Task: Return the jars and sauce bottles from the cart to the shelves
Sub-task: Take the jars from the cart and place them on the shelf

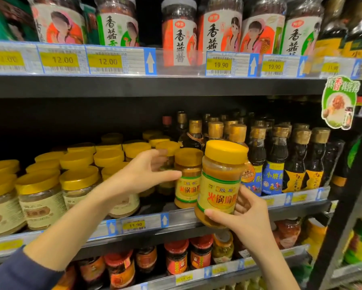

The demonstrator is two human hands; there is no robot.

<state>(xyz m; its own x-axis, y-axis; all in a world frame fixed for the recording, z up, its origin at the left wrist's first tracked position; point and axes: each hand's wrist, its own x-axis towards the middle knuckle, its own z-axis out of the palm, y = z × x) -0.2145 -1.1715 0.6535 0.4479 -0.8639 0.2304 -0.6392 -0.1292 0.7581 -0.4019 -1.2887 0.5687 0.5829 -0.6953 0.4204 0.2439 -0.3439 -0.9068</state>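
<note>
Right hand (246, 214) holds jar (220, 183) at shelf edge (176, 221).

Blurred left-hand fingers (162, 152); rear sesame-oil bottles (224, 118) lost in shadow behind front row.

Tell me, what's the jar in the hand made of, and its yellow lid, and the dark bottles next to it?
The held jar looks like clear plastic: you can see brown paste through the wall, under a glossy paper label. Its yellow lid seems matte plastic, smooth and dull. The dark bottles shine like glass, though clear plastic is possible; their gold caps look foil-wrapped.
</note>
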